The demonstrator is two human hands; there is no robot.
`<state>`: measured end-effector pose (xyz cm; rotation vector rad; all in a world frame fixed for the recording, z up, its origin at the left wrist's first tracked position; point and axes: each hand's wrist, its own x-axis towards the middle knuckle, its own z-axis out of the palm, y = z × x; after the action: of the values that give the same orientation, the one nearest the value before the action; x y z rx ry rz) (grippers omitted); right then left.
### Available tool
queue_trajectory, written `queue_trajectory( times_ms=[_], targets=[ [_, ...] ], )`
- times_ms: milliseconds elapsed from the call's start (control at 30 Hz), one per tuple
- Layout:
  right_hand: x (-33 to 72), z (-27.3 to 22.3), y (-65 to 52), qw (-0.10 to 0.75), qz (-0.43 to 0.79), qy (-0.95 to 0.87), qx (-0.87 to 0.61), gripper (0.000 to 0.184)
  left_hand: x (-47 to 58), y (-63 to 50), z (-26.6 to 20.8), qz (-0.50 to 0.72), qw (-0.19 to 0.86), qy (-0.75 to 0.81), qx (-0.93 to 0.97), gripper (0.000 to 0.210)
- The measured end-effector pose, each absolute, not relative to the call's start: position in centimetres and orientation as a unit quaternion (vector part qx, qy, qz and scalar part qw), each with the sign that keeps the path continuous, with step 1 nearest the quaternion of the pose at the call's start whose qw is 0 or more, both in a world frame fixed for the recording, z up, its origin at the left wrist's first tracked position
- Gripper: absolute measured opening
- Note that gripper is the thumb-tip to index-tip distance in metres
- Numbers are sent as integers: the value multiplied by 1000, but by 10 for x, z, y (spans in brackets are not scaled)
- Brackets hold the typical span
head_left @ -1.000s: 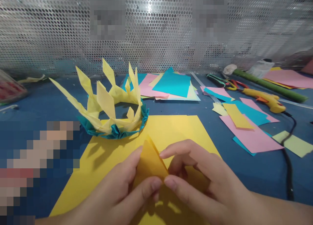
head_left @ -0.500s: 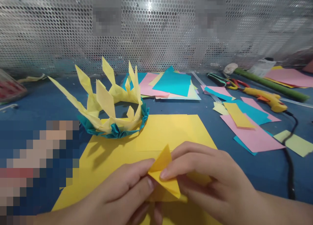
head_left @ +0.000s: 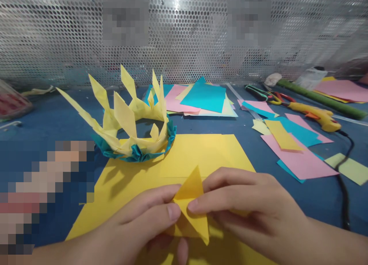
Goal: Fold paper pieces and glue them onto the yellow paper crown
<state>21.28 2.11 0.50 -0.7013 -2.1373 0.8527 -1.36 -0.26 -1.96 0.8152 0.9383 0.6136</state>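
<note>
At the frame's lower centre, the left hand and right hand pinch the folded paper; the left should likely steady it while the right creases it evenly.

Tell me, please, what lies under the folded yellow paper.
A fingertip and part of the large yellow sheet show below the folded yellow paper. The left hand and right hand hold it; they and the paper itself cover whatever is directly underneath.
</note>
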Motion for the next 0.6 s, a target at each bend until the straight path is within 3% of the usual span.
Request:
queue_trajectory(
  times_ms=[300, 600],
  targets=[
    [215, 3, 21, 334, 390, -821, -249, 35, -6, 1, -15, 243, 772, 360, 463, 34],
    [214, 5, 23, 320, 392, -824, -257, 29, -7, 1, -15, 227, 791, 368, 433, 40]
  ],
)
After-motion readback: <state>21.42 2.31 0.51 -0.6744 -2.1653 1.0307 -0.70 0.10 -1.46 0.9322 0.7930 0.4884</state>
